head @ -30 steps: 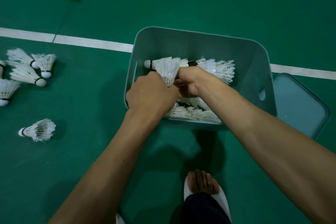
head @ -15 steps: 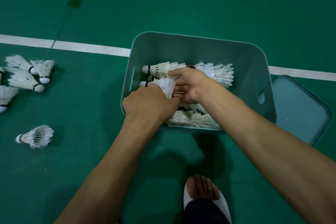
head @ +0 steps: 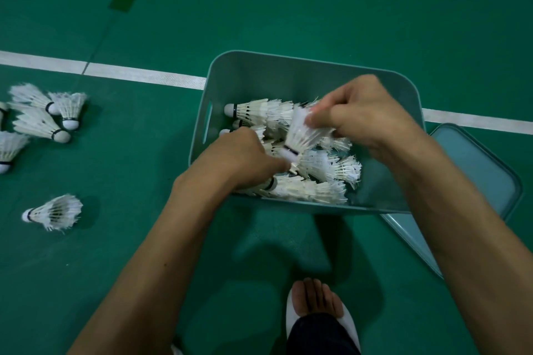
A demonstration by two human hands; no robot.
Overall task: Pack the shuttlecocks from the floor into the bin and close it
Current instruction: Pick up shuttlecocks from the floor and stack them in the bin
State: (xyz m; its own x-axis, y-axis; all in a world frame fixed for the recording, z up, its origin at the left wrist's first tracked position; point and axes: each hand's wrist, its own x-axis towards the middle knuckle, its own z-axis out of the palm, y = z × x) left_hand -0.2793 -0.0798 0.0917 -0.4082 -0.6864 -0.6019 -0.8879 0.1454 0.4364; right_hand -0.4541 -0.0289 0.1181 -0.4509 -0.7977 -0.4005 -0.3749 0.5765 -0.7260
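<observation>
A teal bin [head: 291, 72] stands open on the green court floor, with several white shuttlecocks [head: 311, 190] lying in it. My right hand [head: 366, 112] is raised over the bin and pinches the feathers of one shuttlecock [head: 302, 135], cork pointing down. My left hand [head: 239, 158] reaches into the bin's near left side, its fingers down among the shuttlecocks and partly hidden. More shuttlecocks lie on the floor: a cluster [head: 43, 121] at the far left and a single one [head: 54, 212] nearer to me.
The bin's teal lid [head: 487, 170] lies flat on the floor to the right of the bin, partly under it. A white court line [head: 138, 75] runs behind the bin. My foot in a white slipper [head: 317, 305] stands just in front of the bin.
My right hand has lifted up and to the right, pulling one shuttlecock up out of the pile. My left hand stays low in the bin.
</observation>
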